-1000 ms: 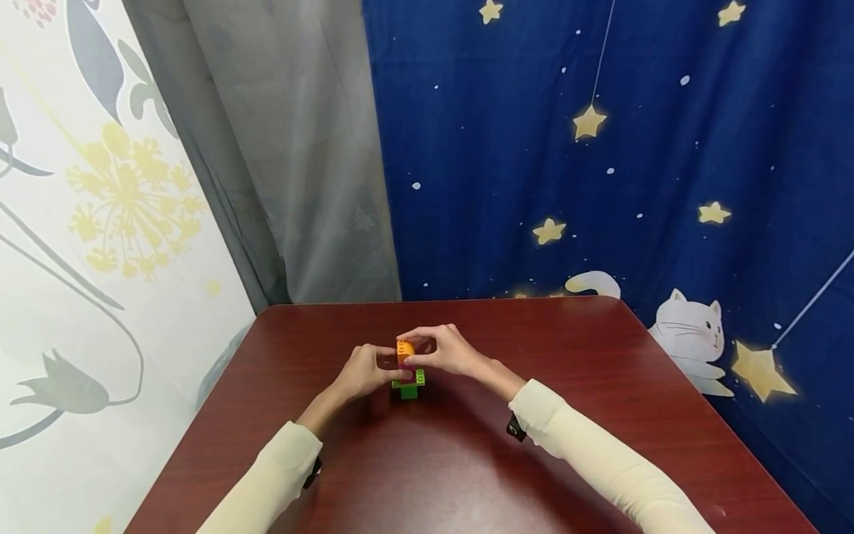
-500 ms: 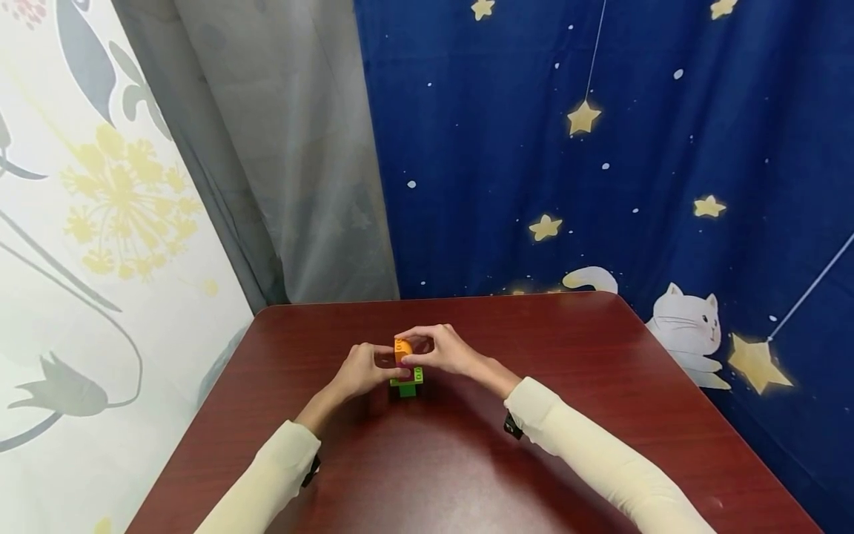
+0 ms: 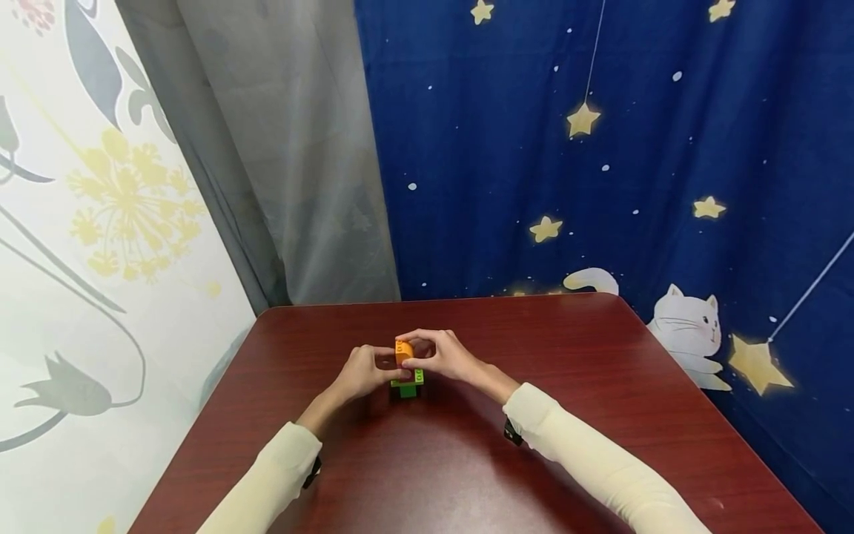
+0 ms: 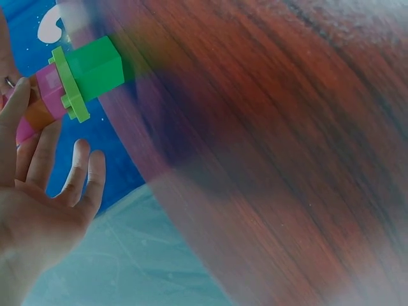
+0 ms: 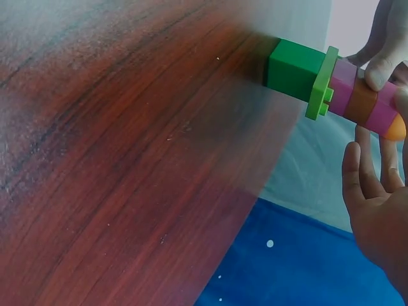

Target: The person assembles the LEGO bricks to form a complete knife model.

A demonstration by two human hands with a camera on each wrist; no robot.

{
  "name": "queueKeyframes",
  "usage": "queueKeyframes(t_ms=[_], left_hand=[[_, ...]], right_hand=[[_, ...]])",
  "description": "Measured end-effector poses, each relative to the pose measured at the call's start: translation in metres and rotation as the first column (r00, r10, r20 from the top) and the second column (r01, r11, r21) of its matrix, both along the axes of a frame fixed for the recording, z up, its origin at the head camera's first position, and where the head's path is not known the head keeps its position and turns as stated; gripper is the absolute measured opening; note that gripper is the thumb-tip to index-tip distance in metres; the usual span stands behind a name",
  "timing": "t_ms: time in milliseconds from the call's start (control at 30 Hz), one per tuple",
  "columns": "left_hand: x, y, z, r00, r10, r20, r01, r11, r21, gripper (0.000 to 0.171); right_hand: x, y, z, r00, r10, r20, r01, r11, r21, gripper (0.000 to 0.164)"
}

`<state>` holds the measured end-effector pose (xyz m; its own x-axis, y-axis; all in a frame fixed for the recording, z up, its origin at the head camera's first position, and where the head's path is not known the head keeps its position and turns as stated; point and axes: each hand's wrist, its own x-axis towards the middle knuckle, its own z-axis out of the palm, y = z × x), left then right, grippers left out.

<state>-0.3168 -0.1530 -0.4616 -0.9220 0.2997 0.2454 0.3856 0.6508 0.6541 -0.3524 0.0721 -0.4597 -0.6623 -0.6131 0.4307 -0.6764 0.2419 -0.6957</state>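
A small tower of toy building bricks stands upright on the table, between both hands. At its foot is a green block, topped by a wider lime-green plate. Above the plate come a pink brick, a brown brick and another pink brick. A rounded orange brick sits at the top. My left hand pinches the tower's middle from the left, its thumb in front. From the right, my right hand pinches the orange brick at the top. Fingers partly hide the upper bricks.
The reddish-brown wooden table spreads around the tower. Behind it hang a grey curtain and a blue curtain with stars and a cat. A white flowered panel borders the left side.
My right hand has sunk slightly at the top of the tower, fingers still on the orange brick. My left hand stays at the tower's middle.
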Motion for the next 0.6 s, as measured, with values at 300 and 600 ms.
queueKeyframes(t_ms=[300,600], left_hand=[[0.0026,-0.0064,-0.0065,0.996,-0.08,0.037,0.077,0.995,0.065,0.043],[0.0053,-0.0082,-0.0077,0.993,-0.114,0.017,0.114,0.993,0.023,0.044]], right_hand=[[0.0039,-0.0037,-0.0077,1.0,-0.006,-0.03,0.004,0.999,-0.054,0.047],[0.0077,-0.0005,-0.0041,0.993,0.015,-0.118,-0.018,0.999,-0.03,0.05]])
